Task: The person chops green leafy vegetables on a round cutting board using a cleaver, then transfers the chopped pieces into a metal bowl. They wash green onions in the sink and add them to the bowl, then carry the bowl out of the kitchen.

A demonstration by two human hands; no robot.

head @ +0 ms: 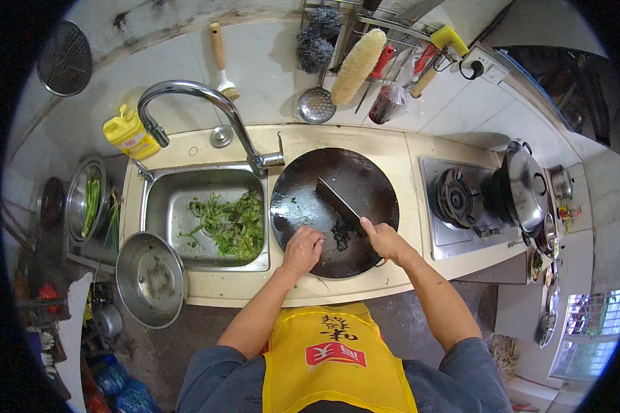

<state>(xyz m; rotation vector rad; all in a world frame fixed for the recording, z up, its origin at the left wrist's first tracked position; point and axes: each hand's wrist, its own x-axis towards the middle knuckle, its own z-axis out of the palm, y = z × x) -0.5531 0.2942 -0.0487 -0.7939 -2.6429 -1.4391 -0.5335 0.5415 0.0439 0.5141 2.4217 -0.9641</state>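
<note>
My right hand (385, 239) is closed round the handle of a wide-bladed kitchen knife (339, 199), probably a cleaver, whose blade lies over a round dark cutting board (336, 165). On the lower left part of the board rests my left hand (303, 249), its fingers curled; whether anything is under them cannot be seen. Between the hands is a small dark, wet heap of chopped food (342, 235). Small green bits are stuck to the board. Left of it, leafy green scraps (232, 224) lie in the stainless steel sink (157, 206).
A metal basin (150, 279) stands at the counter's left front corner. The chrome faucet (191, 88) arches over the sink beside a yellow jug (129, 135). To the right are a gas burner (459, 197) and a lidded pot (526, 183). Utensils hang on the wall, including a skimmer (316, 105).
</note>
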